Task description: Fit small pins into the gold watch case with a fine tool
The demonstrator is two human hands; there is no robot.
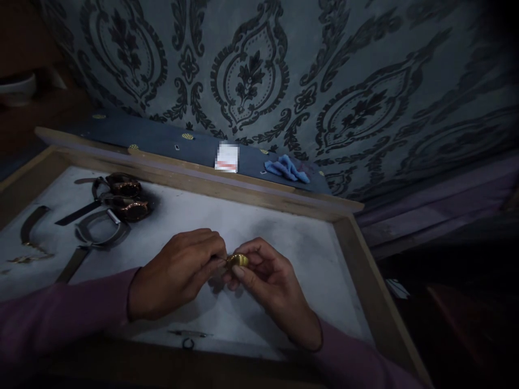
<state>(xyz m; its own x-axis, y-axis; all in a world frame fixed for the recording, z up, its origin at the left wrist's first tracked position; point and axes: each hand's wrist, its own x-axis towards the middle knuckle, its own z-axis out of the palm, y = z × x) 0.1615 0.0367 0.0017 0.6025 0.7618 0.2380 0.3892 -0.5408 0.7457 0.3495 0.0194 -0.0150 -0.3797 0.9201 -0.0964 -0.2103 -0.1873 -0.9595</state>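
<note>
My right hand (pixel 275 281) holds a small shiny gold-coloured watch case (pixel 240 260) between thumb and fingers, above the white floor of a shallow wooden tray (pixel 194 181). From the other side, my left hand (pixel 178 273) pinches at the case's left edge. A thin dark bit shows at its fingertips, too small to name. Below the hands lie a slim pointed metal tool (pixel 190 333) and a small dark ring (pixel 187 343).
At the tray's left are dark watches with rose-gold cases (pixel 132 209), a watch with a grey strap (pixel 101 229), a loose strap piece (pixel 32 224) and a thin gold bracelet (pixel 30 259). Beyond the rim lie a blue cloth (pixel 287 168) and a white packet (pixel 227 156) before a patterned wall.
</note>
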